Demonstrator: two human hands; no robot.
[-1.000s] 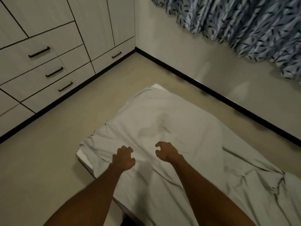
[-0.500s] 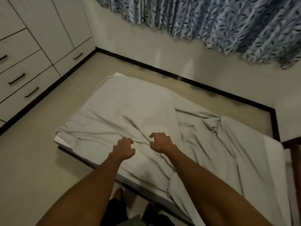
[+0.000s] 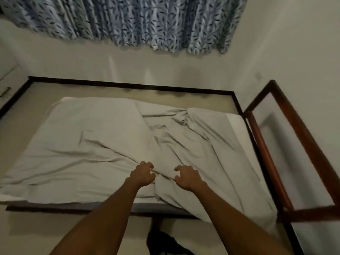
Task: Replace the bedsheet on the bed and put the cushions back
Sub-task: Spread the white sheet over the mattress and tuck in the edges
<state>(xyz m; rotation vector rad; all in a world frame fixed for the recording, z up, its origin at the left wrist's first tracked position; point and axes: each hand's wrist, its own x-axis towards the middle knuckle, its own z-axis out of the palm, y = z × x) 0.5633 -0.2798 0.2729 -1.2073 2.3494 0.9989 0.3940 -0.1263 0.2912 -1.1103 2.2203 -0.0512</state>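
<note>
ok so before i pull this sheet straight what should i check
1. The bedsheet lies flat: not ok, it is bunched and creased across the middle and the right half.
2. The sheet covers the whole mattress: not ok, a bare white strip shows at the right end.
3. The left hand has hold of a fold: cannot tell, its curled fingers sit right at a crease.
4. The right hand has cloth in it: not ok, its fingers are loosely curled with no fold seen between them.
5. The cushions are close by: cannot tell, none are in view.
</note>
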